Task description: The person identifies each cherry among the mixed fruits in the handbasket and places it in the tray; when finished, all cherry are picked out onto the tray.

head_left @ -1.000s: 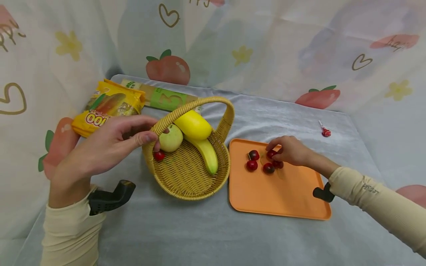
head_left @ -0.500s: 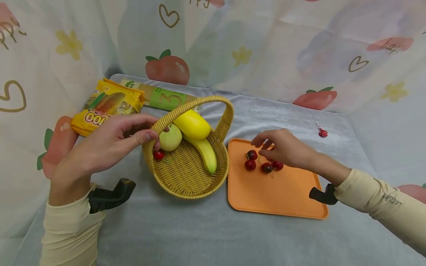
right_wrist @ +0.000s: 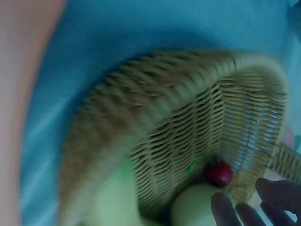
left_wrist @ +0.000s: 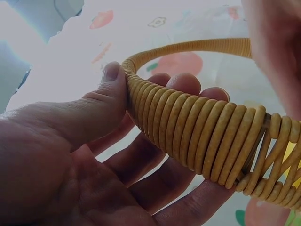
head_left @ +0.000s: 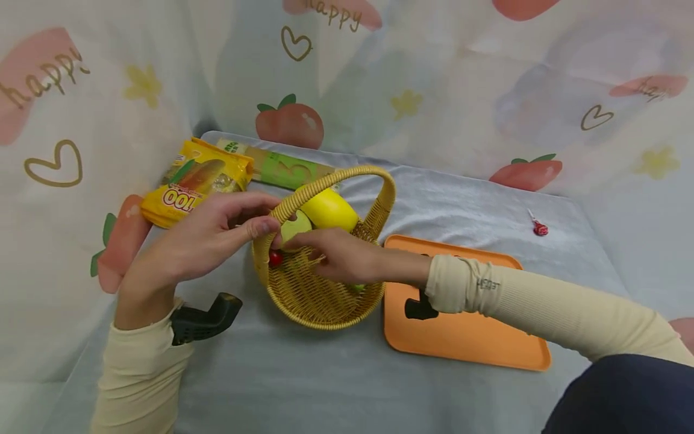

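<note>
My left hand (head_left: pixel 208 238) grips the handle (left_wrist: pixel 188 132) of a wicker basket (head_left: pixel 320 319), thumb on one side and fingers curled on the other. Over the basket's inside is my right hand (head_left: pixel 347 256), fingers bent near the round pale green fruit (head_left: pixel 295 232); I cannot tell whether they hold anything. A cherry (right_wrist: pixel 218 173) lies in the basket beside that green fruit. Behind my right hand sits a large smooth yellow fruit (head_left: pixel 329 208). The banana is mostly hidden under the same hand. My right forearm covers the cherries' spot on the orange tray (head_left: pixel 461 343).
A yellow packet (head_left: pixel 197 181) with a mango picture lies at the back left, next to a long green-labelled package (head_left: pixel 287 169). A red-wrapped lollipop (head_left: pixel 539 228) lies at the back right. Patterned cloth (head_left: pixel 358 78) hangs behind the grey-covered table (head_left: pixel 303 386).
My right hand has moved left from above the cherries on the tray to over the basket. The left hand stays on the handle. The head view has shifted slightly.
</note>
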A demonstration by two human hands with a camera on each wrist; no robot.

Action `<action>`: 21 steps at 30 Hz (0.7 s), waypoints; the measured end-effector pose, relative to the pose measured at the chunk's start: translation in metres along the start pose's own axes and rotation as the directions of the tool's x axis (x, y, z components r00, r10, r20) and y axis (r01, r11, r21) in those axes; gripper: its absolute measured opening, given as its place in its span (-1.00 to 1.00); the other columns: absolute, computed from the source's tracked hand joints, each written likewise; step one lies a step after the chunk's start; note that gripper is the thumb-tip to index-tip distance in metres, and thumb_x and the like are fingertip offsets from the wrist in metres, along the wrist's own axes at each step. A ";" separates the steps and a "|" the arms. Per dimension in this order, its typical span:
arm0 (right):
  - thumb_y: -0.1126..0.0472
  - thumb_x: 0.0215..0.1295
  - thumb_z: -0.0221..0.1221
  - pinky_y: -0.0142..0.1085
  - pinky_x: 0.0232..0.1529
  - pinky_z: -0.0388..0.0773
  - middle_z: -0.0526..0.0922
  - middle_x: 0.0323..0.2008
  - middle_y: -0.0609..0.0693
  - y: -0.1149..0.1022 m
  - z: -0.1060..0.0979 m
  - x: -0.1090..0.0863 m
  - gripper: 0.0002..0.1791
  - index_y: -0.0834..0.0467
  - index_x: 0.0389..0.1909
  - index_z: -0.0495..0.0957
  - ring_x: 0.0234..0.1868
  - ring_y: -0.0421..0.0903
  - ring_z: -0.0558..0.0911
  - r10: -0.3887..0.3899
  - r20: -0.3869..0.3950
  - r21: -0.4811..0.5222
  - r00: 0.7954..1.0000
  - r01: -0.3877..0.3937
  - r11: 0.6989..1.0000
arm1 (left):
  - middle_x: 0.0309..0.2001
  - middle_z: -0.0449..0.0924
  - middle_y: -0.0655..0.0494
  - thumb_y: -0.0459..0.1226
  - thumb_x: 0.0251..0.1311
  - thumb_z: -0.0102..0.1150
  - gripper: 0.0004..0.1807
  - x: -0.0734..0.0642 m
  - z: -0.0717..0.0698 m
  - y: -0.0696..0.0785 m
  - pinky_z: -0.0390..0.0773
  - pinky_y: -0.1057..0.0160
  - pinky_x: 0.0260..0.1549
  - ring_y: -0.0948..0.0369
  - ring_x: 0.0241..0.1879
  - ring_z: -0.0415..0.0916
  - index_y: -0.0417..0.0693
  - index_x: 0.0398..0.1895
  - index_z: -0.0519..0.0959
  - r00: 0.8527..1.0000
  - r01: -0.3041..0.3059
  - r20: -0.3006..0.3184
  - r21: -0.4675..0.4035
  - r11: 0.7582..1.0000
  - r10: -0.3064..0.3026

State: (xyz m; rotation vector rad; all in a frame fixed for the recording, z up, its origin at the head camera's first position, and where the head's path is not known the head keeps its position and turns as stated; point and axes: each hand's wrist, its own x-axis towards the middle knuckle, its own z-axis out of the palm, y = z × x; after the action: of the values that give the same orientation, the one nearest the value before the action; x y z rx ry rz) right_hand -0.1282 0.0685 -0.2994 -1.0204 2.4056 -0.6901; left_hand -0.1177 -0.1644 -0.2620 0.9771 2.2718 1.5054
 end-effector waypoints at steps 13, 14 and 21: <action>0.52 0.19 0.01 -0.42 -0.16 0.34 0.48 -0.35 0.08 0.001 0.028 0.047 -0.80 0.27 -0.18 0.41 -0.25 -0.01 0.45 -0.154 -0.051 -0.052 0.987 0.152 0.987 | -0.09 0.59 0.08 -0.21 0.33 0.01 -0.69 0.002 0.002 -0.004 0.48 0.36 -0.10 0.23 -0.11 0.47 -0.10 0.06 0.55 1.000 -0.002 0.006 0.005 1.000 0.002; 0.51 0.21 0.00 -0.43 -0.17 0.30 0.47 -0.36 0.09 0.001 0.029 0.047 -0.82 0.27 -0.18 0.40 -0.26 -0.01 0.44 -0.148 -0.059 -0.057 0.987 0.145 0.988 | -0.07 0.59 0.10 -0.21 0.33 0.01 -0.69 0.002 0.001 -0.004 0.48 0.36 -0.09 0.24 -0.10 0.47 -0.10 0.06 0.55 1.000 -0.001 0.006 0.008 1.000 0.001; 0.48 0.31 -0.04 -0.37 -0.12 0.36 0.49 -0.28 0.17 0.002 0.040 0.049 -0.79 0.26 -0.08 0.27 -0.23 -0.01 0.48 -0.118 -0.087 -0.055 0.989 0.113 0.992 | -0.16 0.61 0.07 -0.23 0.33 0.02 -0.70 0.001 -0.001 -0.005 0.49 0.36 -0.10 0.23 -0.15 0.50 -0.12 0.06 0.54 1.000 -0.002 0.003 -0.008 1.000 0.002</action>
State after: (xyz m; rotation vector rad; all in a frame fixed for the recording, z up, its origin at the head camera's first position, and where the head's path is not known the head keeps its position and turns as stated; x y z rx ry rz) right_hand -0.1377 0.0223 -0.3417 -1.1806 2.4674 -0.7339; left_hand -0.1208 -0.1657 -0.2659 0.9786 2.2620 1.5115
